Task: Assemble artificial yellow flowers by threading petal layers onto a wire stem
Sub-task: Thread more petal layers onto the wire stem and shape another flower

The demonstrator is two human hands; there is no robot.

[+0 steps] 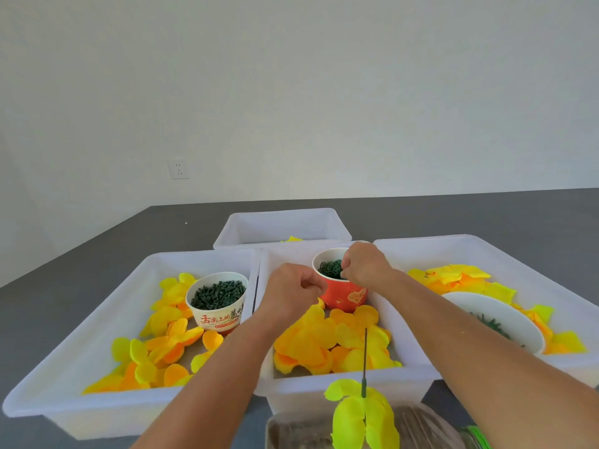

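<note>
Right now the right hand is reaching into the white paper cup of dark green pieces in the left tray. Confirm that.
Not quite. The head view shows the right hand reaching into the red paper cup of dark green pieces in the middle white plastic tray. The white paper cup stands untouched in the left tray.

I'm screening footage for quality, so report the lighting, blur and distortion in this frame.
Head view: soft, even light with faint shadows and no glare; wide-angle lens bows the table edge and stretches the forearms; the bins and hands, left and right, are fairly sharp; the stem and near petals look slightly soft.
</note>
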